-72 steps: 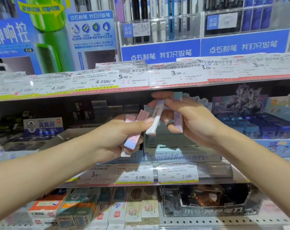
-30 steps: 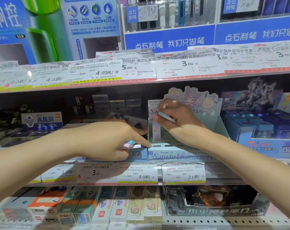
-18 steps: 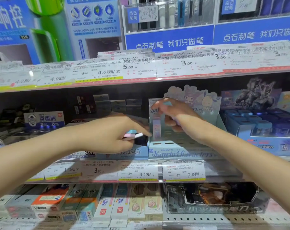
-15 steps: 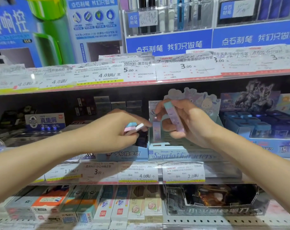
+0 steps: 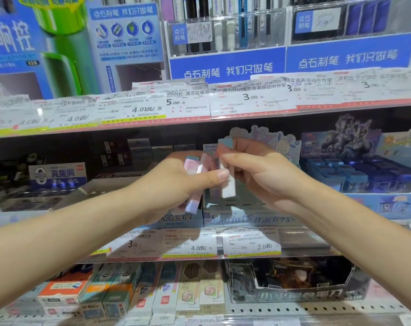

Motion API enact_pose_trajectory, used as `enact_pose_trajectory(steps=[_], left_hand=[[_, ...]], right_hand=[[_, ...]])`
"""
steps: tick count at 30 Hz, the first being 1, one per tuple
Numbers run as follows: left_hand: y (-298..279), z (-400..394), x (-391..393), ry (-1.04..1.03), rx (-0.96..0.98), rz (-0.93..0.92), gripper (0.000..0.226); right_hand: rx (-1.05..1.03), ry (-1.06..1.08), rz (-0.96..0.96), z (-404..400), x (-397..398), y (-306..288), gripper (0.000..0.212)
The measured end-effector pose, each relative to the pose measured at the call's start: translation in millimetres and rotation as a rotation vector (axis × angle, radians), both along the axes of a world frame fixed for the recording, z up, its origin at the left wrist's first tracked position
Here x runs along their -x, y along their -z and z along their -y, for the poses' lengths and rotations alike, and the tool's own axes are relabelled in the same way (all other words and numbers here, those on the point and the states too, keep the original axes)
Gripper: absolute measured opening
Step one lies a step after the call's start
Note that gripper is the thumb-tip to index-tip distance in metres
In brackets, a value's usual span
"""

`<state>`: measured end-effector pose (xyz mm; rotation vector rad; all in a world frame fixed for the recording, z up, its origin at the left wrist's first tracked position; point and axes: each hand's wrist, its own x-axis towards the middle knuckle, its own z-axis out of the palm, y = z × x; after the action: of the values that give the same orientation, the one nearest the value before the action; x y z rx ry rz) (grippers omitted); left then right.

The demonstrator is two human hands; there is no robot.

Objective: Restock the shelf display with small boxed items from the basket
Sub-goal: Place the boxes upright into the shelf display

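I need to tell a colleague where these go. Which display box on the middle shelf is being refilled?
On the middle shelf, find the 2.0 price tag. Directly above stands the pale blue display box, behind the right hand. Unlike the dark blue neighbour on its right, it has a cartoon-character backing card.

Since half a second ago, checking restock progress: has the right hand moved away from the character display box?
Yes. The right hand has come slightly left toward the left hand, holding a white box before the display box.
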<state>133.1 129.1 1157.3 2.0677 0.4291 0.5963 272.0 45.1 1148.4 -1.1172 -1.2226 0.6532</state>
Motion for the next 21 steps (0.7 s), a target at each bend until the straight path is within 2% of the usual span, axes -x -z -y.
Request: enact_pose_trajectory(steps=[4, 6, 9, 12, 18, 21], left_hand=[[-3.2, 7.2, -1.2, 0.124, 0.171, -0.022, 0.026], [-6.2, 10.1, 0.8, 0.123, 0.190, -0.020, 0.024], [-4.3, 4.7, 0.1, 0.022, 0.008, -0.033, 0.037], [-1.1, 0.3, 0.8, -0.132, -0.141, -0.060, 0.055], [3.6, -14.4, -3.9, -0.163, -0.343, -0.077, 0.058], [-0.1, -14.8, -0.5, -0.180, -0.540, -0.138, 0.039]], right_hand=[[0.007, -0.099, -0.043, -1.9, 5.1, -1.7, 0.011], [0.007, -0.129, -0.090, -2.0, 4.4, -1.9, 0.016], [-0.036, -0.119, -0.066, -0.2, 3.0, -2.8, 0.014], [-0.079, 0.065, 0.060, 0.5, -1.0, -1.8, 0.036], [-0.112, 0.267, 0.271, -2.0, 1.6, -3.0, 0.027], [-0.150, 0.348, 0.331, -3.3, -6.1, -5.2, 0.030]])
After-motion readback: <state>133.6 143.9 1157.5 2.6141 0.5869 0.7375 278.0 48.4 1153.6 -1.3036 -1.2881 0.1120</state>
